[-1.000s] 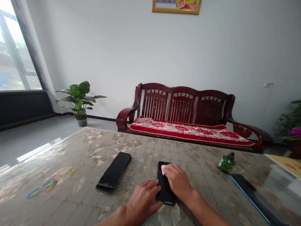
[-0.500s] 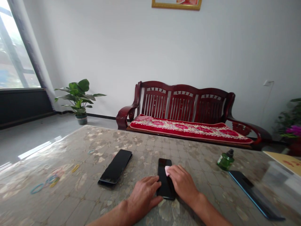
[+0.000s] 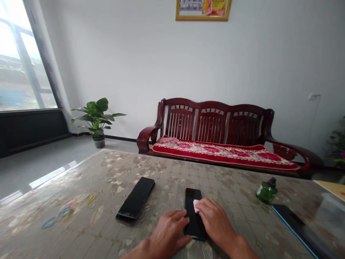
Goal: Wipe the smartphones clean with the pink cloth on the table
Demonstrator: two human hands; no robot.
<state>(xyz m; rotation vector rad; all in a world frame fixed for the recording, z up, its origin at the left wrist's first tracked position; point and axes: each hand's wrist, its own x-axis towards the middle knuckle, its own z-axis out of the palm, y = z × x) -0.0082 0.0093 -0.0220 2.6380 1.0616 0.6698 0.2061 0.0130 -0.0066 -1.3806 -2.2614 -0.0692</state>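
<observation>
A black smartphone (image 3: 194, 225) lies face up on the patterned table in front of me. My left hand (image 3: 171, 230) rests at its left edge, fingertips touching the side and thumb spread apart near the lower corner. Pinched in the fingers of my right hand (image 3: 215, 219) is a small pale pink cloth (image 3: 196, 206), pressed on the phone's screen near its right edge. Part of the cloth is hidden under those fingers. Farther left lies another black phone (image 3: 136, 198), with a dark flat layer showing beneath it.
A green pump bottle (image 3: 266, 192) stands at the right beside a blue-edged phone (image 3: 295, 226). A clear plastic box (image 3: 332, 208) sits at the far right. Several coloured rubber bands (image 3: 64, 213) lie at the left. Behind the table (image 3: 215, 176) is a dark red wooden bench (image 3: 211, 120).
The whole view has shifted, so everything appears lower and slightly to the right. Both hands keep nearly the same places on the phone, and the cloth stays in my right hand.
</observation>
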